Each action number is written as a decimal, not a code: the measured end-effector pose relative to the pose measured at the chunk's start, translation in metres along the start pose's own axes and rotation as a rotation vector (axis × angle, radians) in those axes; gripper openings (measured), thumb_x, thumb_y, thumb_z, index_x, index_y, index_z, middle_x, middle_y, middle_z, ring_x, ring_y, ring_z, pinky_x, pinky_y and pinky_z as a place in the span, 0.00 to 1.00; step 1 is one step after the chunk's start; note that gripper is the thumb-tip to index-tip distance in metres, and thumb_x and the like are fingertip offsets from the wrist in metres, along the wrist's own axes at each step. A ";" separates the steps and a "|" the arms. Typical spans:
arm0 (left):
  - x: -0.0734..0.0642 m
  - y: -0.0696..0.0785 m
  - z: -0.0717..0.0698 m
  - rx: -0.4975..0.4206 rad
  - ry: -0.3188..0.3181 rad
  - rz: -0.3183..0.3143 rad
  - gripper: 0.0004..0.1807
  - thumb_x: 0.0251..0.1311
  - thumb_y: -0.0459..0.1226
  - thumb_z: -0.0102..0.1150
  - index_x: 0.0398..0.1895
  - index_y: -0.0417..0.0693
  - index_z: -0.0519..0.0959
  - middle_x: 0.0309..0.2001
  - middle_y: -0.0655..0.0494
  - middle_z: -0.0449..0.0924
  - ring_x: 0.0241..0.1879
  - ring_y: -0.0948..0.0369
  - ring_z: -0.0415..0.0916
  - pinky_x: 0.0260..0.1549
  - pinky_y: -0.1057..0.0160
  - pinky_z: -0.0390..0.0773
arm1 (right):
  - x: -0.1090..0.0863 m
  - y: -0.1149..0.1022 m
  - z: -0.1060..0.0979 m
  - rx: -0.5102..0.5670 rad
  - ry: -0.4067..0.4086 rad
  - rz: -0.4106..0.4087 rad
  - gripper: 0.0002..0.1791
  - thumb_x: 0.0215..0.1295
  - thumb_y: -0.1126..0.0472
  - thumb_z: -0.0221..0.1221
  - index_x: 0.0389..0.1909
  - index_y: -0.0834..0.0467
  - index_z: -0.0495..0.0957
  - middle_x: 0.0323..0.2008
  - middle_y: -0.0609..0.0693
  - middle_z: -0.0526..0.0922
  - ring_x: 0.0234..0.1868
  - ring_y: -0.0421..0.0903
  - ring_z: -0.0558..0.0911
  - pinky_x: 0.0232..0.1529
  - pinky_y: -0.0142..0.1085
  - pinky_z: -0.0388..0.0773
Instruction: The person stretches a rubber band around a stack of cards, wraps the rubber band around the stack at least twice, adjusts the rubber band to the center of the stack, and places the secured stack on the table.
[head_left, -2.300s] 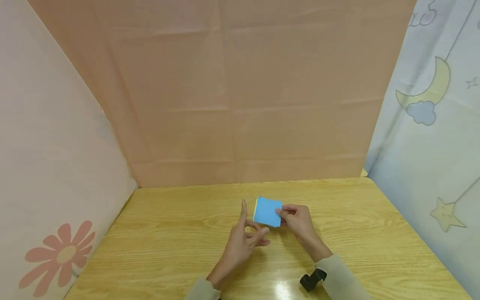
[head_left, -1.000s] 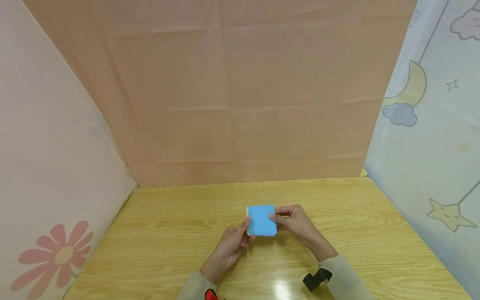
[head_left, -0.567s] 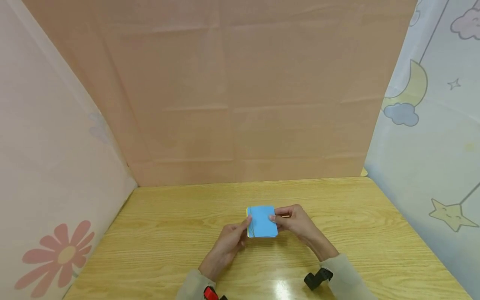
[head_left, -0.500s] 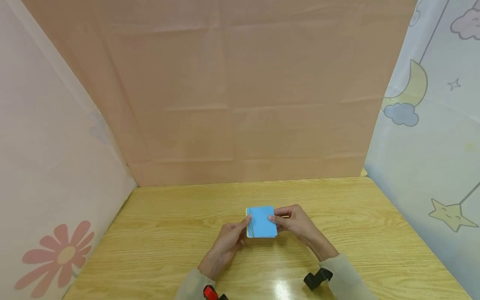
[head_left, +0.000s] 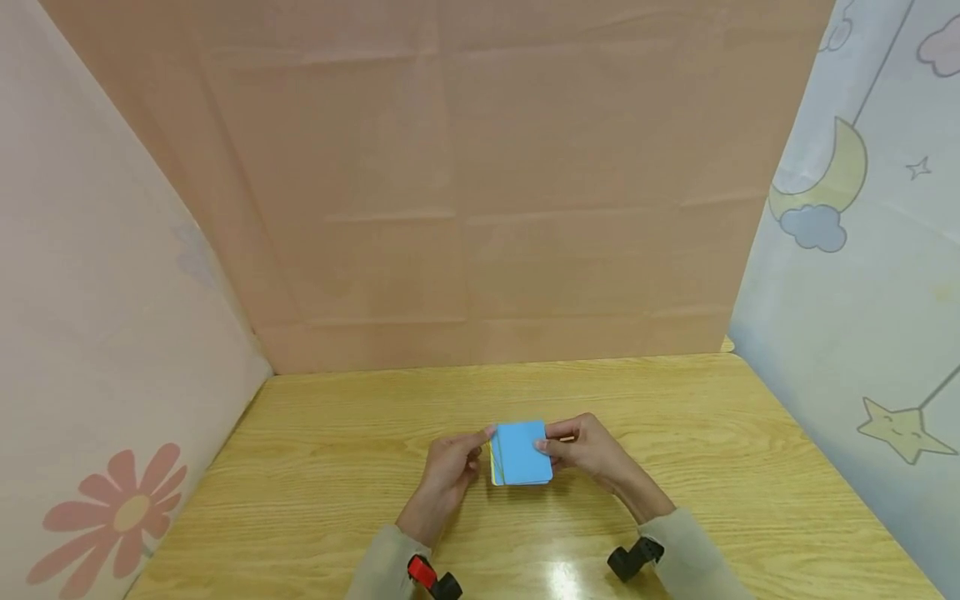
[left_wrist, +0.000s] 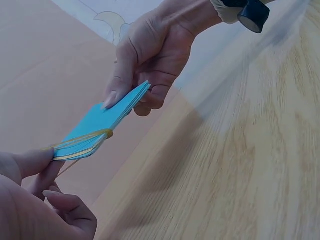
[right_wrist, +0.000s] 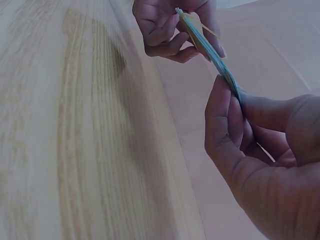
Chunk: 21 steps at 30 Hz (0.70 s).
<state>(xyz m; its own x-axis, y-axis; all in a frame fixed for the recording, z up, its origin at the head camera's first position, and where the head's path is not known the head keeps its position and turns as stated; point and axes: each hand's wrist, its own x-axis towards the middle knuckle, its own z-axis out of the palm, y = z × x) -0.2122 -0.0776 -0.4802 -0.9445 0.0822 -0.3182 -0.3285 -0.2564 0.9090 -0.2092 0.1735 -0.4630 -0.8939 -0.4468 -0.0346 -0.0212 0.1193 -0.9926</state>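
A small stack of square blue cards, with a strip of yellow showing at its left side, is held up above the table between both hands. My right hand pinches its right edge, thumb on top and fingers beneath. At the upper left corner, my left hand pinches the stack between thumb and forefinger. A tan rubber band goes around the left end, as the left wrist view shows; a strand of it hangs away from the underside. In the right wrist view the stack appears edge-on.
Both hands are over a wood-grain table. A plain tan sheet rises at its back edge. Light printed panels stand on the left and right. Each wrist wears a strapped black device.
Earlier, my left hand was spread beside the stack; now it pinches its left end, having shifted from the lower side to the upper corner. The stack has come slightly nearer to me.
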 end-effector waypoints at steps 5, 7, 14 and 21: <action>0.002 -0.001 0.000 -0.026 -0.012 0.012 0.07 0.62 0.37 0.75 0.27 0.45 0.90 0.28 0.61 0.75 0.28 0.66 0.67 0.27 0.72 0.68 | 0.000 0.000 0.001 -0.012 -0.005 -0.002 0.20 0.74 0.64 0.63 0.57 0.78 0.81 0.42 0.71 0.89 0.31 0.42 0.89 0.40 0.52 0.91; 0.003 -0.002 0.001 -0.043 -0.020 0.012 0.07 0.62 0.36 0.75 0.27 0.45 0.89 0.29 0.60 0.76 0.28 0.67 0.68 0.28 0.72 0.69 | 0.000 0.000 0.001 -0.011 0.003 0.007 0.21 0.74 0.64 0.63 0.57 0.78 0.80 0.42 0.69 0.89 0.32 0.42 0.89 0.40 0.52 0.91; 0.009 -0.004 0.002 -0.070 -0.060 0.016 0.04 0.64 0.35 0.71 0.33 0.44 0.88 0.31 0.60 0.81 0.29 0.67 0.73 0.30 0.72 0.71 | 0.001 0.001 0.002 0.003 0.052 0.064 0.21 0.73 0.63 0.65 0.58 0.76 0.81 0.41 0.58 0.89 0.32 0.42 0.86 0.42 0.46 0.91; 0.013 -0.004 0.001 -0.082 -0.119 0.014 0.05 0.66 0.34 0.65 0.36 0.43 0.88 0.31 0.60 0.85 0.28 0.68 0.76 0.30 0.73 0.73 | 0.002 0.001 0.004 0.036 0.070 0.076 0.23 0.72 0.63 0.66 0.59 0.77 0.80 0.45 0.62 0.90 0.35 0.45 0.90 0.43 0.44 0.91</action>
<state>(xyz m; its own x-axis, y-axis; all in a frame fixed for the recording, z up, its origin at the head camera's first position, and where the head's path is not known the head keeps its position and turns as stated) -0.2228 -0.0749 -0.4880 -0.9446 0.1903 -0.2675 -0.3186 -0.3353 0.8866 -0.2091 0.1697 -0.4647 -0.9213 -0.3748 -0.1032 0.0631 0.1178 -0.9910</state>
